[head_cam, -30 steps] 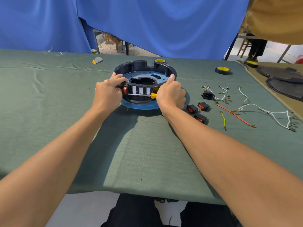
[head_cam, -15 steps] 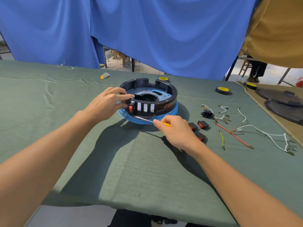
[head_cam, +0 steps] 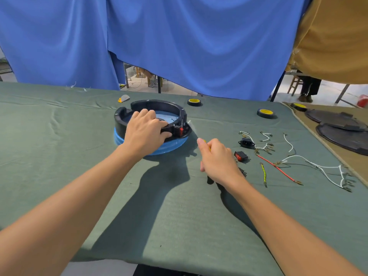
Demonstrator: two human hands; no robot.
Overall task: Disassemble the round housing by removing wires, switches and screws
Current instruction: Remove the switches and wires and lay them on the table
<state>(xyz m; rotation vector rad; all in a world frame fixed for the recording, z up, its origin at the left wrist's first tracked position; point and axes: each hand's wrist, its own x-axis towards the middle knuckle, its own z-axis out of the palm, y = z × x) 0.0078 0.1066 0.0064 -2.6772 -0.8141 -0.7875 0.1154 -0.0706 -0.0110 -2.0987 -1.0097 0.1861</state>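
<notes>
— Where is the housing?
— Round black housing (head_cam: pixel 159 104) on a blue disc (head_cam: pixel 171 147), far middle of the green cloth (head_cam: pixel 59 156); one red switch (head_cam: pixel 180 130) sits in its right-hand wall.
— Left hand?
— Left hand (head_cam: pixel 145 132) lies over the near rim; fingers reach inside, thumb presses the outer wall just beside the red switch; it grips the housing.
— Right?
— Right hand (head_cam: pixel 217 159) just right of the housing, apart from it; fingers closed round a screwdriver (head_cam: pixel 204 142); only a bit of yellow handle shows; shaft blurred, pointing towards the housing.
— Loose parts?
— Right of that hand: a loose switch (head_cam: pixel 241 156), a black socket (head_cam: pixel 246 143), a red wire (head_cam: pixel 278 169), a yellow-green wire (head_cam: pixel 264 174), white wires (head_cam: pixel 318 164); two tape rolls (head_cam: pixel 194 102) further back.
</notes>
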